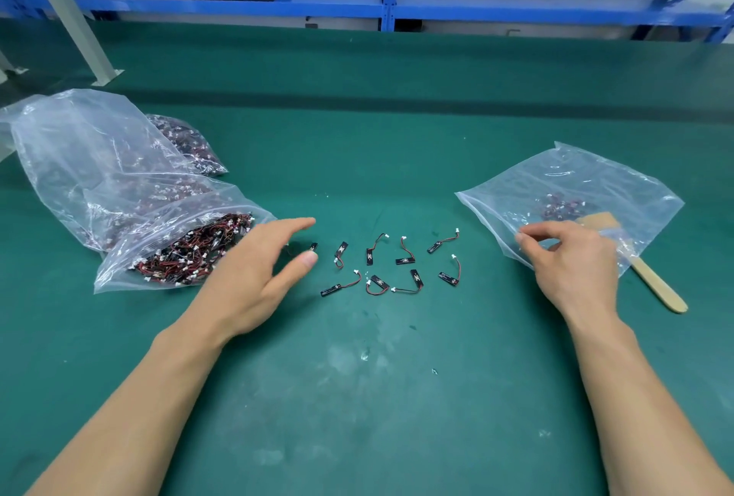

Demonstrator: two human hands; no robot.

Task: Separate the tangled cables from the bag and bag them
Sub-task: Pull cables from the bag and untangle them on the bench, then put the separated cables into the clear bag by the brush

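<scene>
Several small cables (391, 267), red-and-black wires with black tabs and white plugs, lie spread apart on the green mat (357, 376) between my hands. A clear bag (174, 249) stuffed with tangled cables lies at the left, mouth toward me. My left hand (262, 269) hovers beside its mouth with fingers straight and spread, holding nothing; one cable (313, 247) lies just off its thumb. At the right, a second clear bag (568, 193) holds a small clump of cables. My right hand (568, 261) pinches that bag's near edge.
More clear bags of cables (87, 161) are piled behind the left bag. A wooden paddle (643, 269) lies partly under the right bag. A grey post (67, 14) stands on the mat at the far left. Blue shelving (389, 6) runs along the back.
</scene>
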